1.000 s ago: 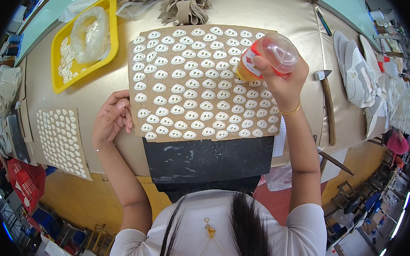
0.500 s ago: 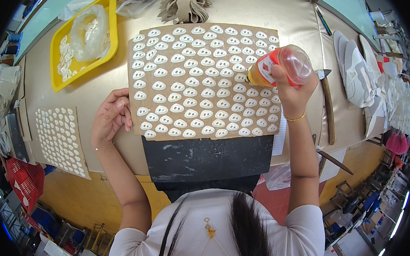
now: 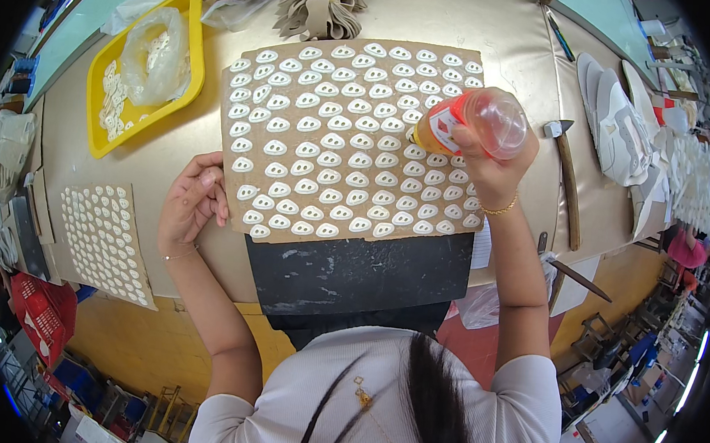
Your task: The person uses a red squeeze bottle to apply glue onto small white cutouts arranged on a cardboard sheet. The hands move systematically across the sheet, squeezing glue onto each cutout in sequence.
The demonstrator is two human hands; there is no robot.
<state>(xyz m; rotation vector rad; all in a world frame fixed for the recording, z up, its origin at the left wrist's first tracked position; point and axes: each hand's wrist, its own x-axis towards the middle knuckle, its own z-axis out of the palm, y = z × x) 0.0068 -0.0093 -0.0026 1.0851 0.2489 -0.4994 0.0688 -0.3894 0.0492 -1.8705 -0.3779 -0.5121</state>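
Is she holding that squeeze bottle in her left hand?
No, the bottle is gripped in her right hand; her left hand rests flat at the cardboard sheet's edge.

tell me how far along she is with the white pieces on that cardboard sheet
Done: the cardboard sheet carries full rows of white oval pieces. In hand: the right hand tips a clear squeeze bottle, nozzle at the sheet's right side, while the left hand rests on its left edge. Which pieces are already treated cannot be told.

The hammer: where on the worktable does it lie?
In the head view, the hammer lies right of the cardboard sheet, just beyond the right hand holding the squeeze bottle.
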